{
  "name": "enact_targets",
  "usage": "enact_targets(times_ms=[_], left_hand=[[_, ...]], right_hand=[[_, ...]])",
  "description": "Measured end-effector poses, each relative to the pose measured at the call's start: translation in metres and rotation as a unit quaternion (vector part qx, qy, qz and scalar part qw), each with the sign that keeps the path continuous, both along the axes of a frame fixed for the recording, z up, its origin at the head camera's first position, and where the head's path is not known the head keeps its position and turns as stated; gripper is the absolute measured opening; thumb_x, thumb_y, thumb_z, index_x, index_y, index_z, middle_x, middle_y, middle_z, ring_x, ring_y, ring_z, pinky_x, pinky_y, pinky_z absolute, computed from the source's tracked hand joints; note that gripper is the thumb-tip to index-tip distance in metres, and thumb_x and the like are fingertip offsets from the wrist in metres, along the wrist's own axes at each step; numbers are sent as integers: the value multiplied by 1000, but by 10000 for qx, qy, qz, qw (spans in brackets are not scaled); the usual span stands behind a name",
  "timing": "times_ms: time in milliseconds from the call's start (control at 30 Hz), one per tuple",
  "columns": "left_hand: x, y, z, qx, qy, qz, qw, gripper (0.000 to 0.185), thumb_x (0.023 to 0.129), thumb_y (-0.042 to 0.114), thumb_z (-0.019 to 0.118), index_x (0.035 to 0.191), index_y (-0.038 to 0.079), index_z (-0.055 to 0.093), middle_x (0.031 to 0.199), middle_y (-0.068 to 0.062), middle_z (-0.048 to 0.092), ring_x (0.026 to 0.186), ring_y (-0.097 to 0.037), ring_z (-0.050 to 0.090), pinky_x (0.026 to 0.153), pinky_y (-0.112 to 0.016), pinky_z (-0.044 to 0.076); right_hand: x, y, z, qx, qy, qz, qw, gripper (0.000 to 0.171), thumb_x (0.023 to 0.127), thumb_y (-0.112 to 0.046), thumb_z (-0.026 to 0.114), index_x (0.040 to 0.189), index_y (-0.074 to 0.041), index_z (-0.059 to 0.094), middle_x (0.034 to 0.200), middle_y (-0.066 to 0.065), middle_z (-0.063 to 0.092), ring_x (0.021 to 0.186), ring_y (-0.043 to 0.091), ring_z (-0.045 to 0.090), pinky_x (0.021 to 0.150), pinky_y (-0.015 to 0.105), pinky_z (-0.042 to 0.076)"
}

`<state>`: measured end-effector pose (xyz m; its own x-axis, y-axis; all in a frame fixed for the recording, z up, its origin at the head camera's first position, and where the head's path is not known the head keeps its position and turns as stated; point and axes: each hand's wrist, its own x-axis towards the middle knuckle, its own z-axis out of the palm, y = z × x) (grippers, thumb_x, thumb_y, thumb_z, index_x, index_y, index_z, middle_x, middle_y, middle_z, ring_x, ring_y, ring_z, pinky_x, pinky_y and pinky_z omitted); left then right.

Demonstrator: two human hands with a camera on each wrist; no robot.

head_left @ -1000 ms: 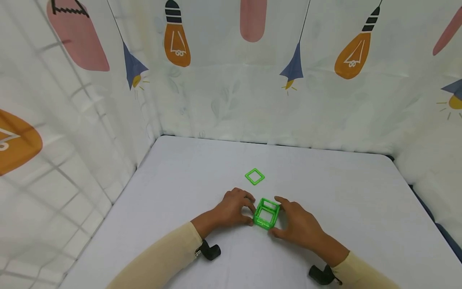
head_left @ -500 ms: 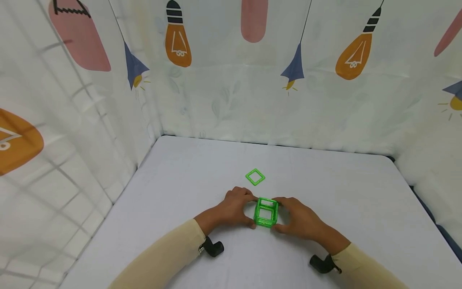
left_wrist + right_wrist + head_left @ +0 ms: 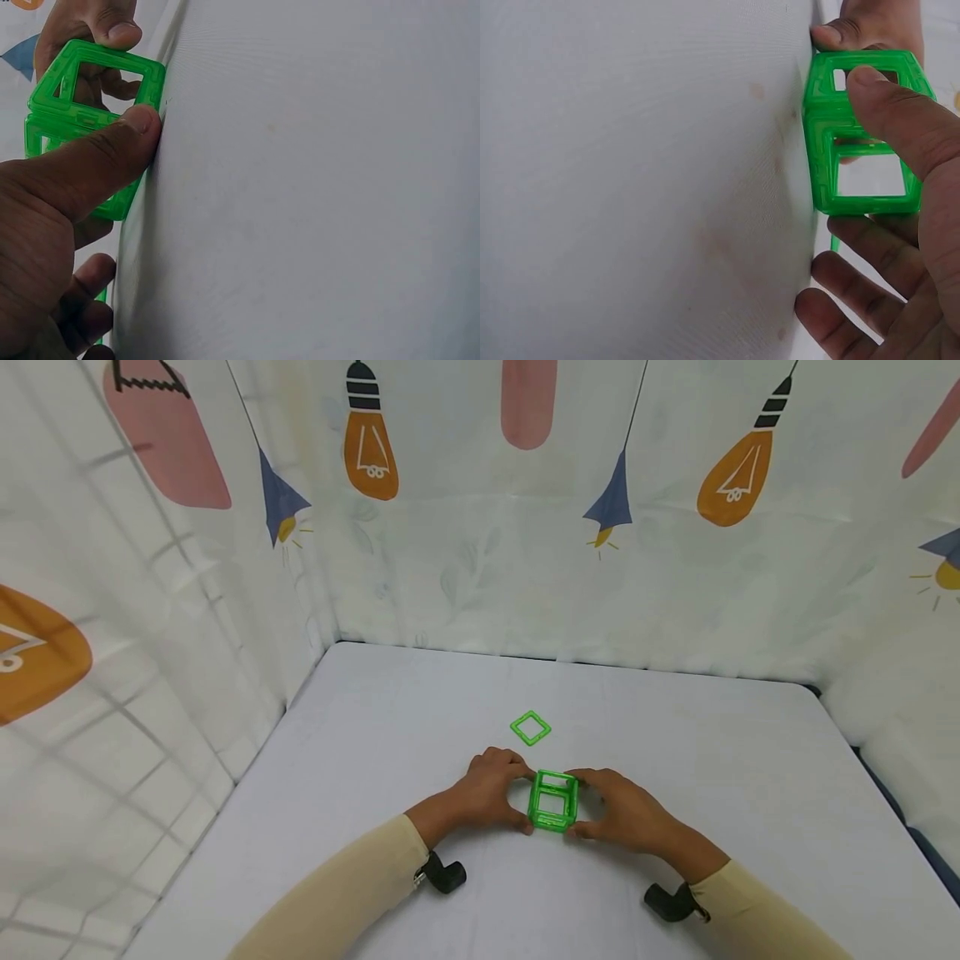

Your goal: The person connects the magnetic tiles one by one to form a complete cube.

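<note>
Together our left hand point(image 3: 487, 793) and right hand point(image 3: 622, 814) pinch a green cube point(image 3: 553, 802) of open square frames, standing on the pale counter point(image 3: 712, 760) just in front of us, thumbs and fingertips curled against its opposite sides. Its translucent plastic looks hard, glossy and light; we judge the panel joints could part under a squeeze, so the stiff edges and corners are the places to hold. Beyond it, well apart, a loose green square frame point(image 3: 530, 727) lies flat.
</note>
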<state>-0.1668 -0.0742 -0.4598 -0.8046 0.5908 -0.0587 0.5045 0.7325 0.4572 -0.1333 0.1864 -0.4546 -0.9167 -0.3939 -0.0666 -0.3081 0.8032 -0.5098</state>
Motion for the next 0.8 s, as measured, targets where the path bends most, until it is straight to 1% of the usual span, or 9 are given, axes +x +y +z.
enact_targets(times_ms=[133, 267, 367, 467, 567, 667, 800], left_hand=[[0, -1, -1, 29, 17, 2, 10000, 71, 72, 47, 92, 134, 21, 68, 133, 2, 55, 131, -22, 42, 108, -43, 35], [0, -2, -2, -22, 64, 1, 10000, 71, 73, 48, 92, 133, 20, 68, 134, 2, 55, 131, -22, 42, 108, -43, 35], [-1, -3, -2, -44, 65, -5, 10000, 68, 73, 49, 92, 131, 20, 69, 136, 2, 55, 132, -22, 42, 110, -44, 35], [0, -3, -2, -51, 40, -9, 10000, 67, 74, 49, 91, 130, 20, 69, 137, 3, 55, 134, -22, 42, 112, -45, 34], [0, -3, -2, -76, 27, -29, 10000, 73, 74, 50, 90, 136, 20, 66, 138, 3, 54, 134, -22, 41, 112, -45, 33], [-1, -3, -2, -112, 6, -41, 9999, 79, 74, 50, 91, 141, 21, 62, 137, 4, 53, 133, -21, 41, 112, -43, 33], [-2, -3, -4, -144, -30, -50, 9999, 80, 73, 52, 91, 142, 23, 62, 137, 5, 52, 131, -19, 40, 111, -42, 33]], right_hand=[[0, -1, 2, 8, 6, 8, 10000, 83, 72, -45, 93, 143, -20, 59, 123, -5, 62, 114, 18, 58, 95, 45, 51], [-2, -2, 4, -10, -67, 56, 10000, 85, 72, -46, 93, 145, -21, 57, 126, -3, 62, 118, 19, 58, 96, 47, 51], [-5, -1, 6, 27, -113, 212, 9997, 88, 73, -45, 93, 148, -19, 55, 129, -2, 62, 122, 21, 57, 99, 47, 50], [-10, 4, 8, 144, -112, 347, 9992, 90, 74, -39, 93, 151, -18, 51, 130, -4, 61, 123, 21, 56, 101, 46, 48], [-18, 10, 10, 230, -41, 396, 9989, 89, 77, -31, 92, 152, -17, 47, 131, -4, 62, 125, 23, 55, 103, 47, 47], [-30, 15, 11, 213, 66, 428, 9988, 85, 81, -24, 88, 153, -14, 45, 133, -1, 64, 127, 27, 55, 104, 50, 47], [-49, 17, 10, 143, 174, 434, 9988, 82, 85, -25, 86, 153, -11, 44, 133, 3, 65, 128, 30, 56, 103, 52, 47]])
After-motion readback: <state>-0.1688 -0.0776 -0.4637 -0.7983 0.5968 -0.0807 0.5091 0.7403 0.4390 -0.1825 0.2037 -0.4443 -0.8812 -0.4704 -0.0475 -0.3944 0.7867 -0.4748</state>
